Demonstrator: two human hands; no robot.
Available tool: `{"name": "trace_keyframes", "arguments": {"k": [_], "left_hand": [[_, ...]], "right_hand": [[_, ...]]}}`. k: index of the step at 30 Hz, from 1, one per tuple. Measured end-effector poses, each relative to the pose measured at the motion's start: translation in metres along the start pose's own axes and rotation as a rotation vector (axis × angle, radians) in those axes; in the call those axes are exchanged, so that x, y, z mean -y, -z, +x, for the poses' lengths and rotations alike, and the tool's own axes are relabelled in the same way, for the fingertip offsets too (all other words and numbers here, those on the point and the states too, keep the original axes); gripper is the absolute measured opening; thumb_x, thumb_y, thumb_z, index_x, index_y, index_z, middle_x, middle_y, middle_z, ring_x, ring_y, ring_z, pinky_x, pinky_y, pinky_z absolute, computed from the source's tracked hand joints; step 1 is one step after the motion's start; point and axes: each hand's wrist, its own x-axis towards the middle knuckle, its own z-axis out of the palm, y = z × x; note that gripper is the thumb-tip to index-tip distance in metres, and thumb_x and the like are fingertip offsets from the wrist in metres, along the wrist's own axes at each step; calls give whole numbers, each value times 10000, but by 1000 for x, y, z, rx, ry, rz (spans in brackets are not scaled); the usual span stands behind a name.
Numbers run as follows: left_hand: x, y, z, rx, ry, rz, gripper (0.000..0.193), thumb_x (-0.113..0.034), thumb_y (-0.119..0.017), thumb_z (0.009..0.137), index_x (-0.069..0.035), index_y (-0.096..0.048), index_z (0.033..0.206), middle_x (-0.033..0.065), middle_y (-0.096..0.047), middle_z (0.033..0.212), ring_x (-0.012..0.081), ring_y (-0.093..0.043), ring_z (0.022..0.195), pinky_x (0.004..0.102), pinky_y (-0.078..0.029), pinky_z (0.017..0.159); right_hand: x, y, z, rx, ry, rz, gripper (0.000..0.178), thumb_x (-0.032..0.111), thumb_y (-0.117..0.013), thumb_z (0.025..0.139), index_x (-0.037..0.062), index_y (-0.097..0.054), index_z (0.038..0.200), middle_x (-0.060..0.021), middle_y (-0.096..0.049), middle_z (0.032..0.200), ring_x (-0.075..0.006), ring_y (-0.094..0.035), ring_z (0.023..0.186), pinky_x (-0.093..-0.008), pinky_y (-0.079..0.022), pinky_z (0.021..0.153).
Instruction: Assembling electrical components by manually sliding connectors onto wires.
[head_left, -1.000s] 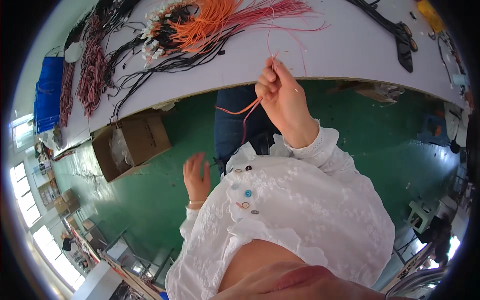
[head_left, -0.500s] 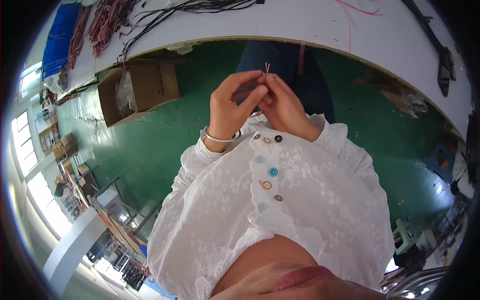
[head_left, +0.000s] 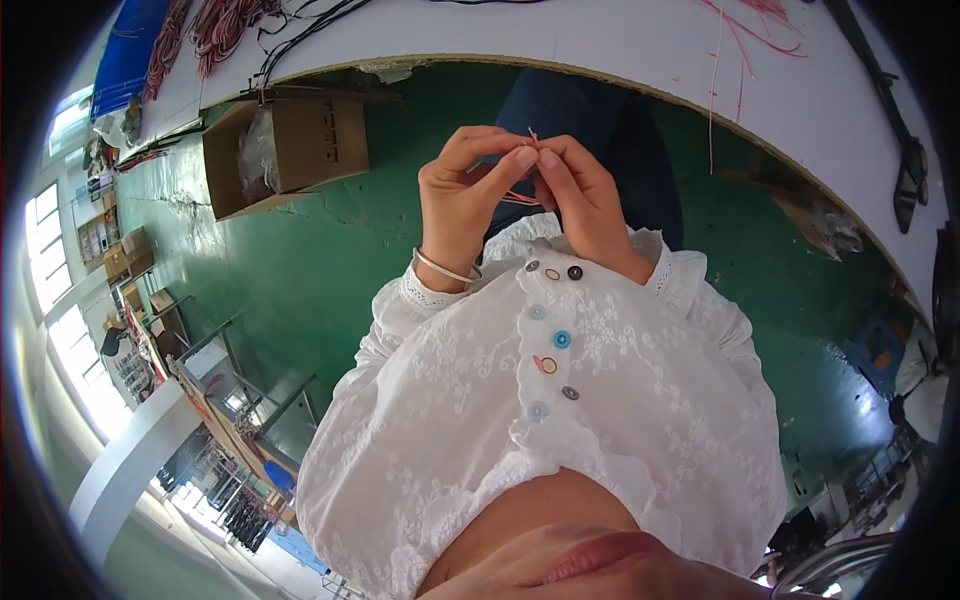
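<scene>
My left hand and my right hand meet in front of my chest, just off the table's near edge. Thumbs and fingertips of both pinch the end of some thin red and white wires. A short bit of wire end sticks up between the fingertips, too small to make out in detail. Lower down, the wires loop out between the two palms, and the rest of their length is hidden by the hands.
Beyond my hands curves a white table. It bears red wire bundles, black cables, a blue tray, loose red wires and a black tool-like object. An open cardboard box stands on the green floor at left.
The wire ends stood up spread above my fingers; now less of them shows. My right thumb and fingers have closed nearer the tips, against the left fingertips. The view has shifted slightly.
</scene>
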Motion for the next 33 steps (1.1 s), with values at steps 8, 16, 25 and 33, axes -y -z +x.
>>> {"name": "trace_keyframes", "arguments": {"k": [8,16,25,33], "left_hand": [[-2,-5,6,5,-29,-35,144,33,-732,913,38,-754,1055,113,-683,1110,172,-727,833,258,-645,701],[-5,-9,7,146,41,-105,184,-36,-638,1003,45,-732,1139,129,-685,1170,157,-706,868,269,-609,731],[-20,-12,9,126,-101,307,119,-32,-615,1009,26,-692,1079,75,-714,964,127,-696,852,246,-545,714],[-34,-14,12,247,-213,467,110,-18,-605,1009,45,-671,1070,77,-681,888,113,-652,759,242,-505,670]], "right_hand": [[9,0,2,16,38,-66,226,197,-513,1106,26,-661,1095,31,-552,830,-49,-480,752,-218,-417,689],[5,7,4,14,107,-20,229,181,-518,1104,9,-663,1147,-1,-647,920,-59,-586,825,-231,-496,721],[71,27,7,-65,381,-761,304,6,-715,923,47,-709,1224,-92,-707,1066,-156,-695,922,-262,-555,829],[83,39,18,159,535,-836,299,-47,-755,866,36,-744,1153,-105,-733,1004,-188,-728,877,-275,-589,770]]}}
